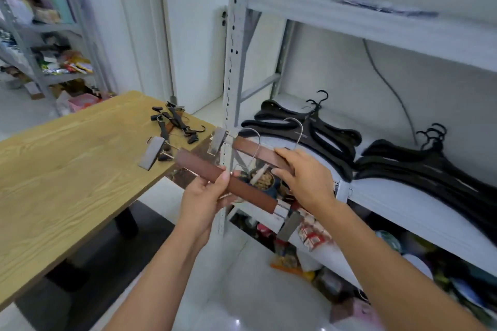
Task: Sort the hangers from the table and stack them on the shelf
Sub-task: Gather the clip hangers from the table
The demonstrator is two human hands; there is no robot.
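My left hand (pixel 207 196) grips a brown wooden clip hanger (pixel 199 165) by the middle of its bar; metal clips hang at both its ends. My right hand (pixel 301 177) holds a second brown clip hanger (pixel 252 149) with a silver hook, closer to the shelf (pixel 403 207). Both hangers are in the air between the wooden table (pixel 67 164) and the shelf's upright post. Several small dark clip hangers (pixel 174 122) lie in a pile at the table's far corner. Two stacks of black hangers (pixel 304 131) (pixel 419 166) lie on the shelf board.
The grey metal shelf post (pixel 231 83) stands right behind the held hangers. Packets and jars fill the lower shelf (pixel 309 234). A second rack with assorted goods (pixel 48 43) stands at the far left. White tiled floor (pixel 242 290) lies below my arms.
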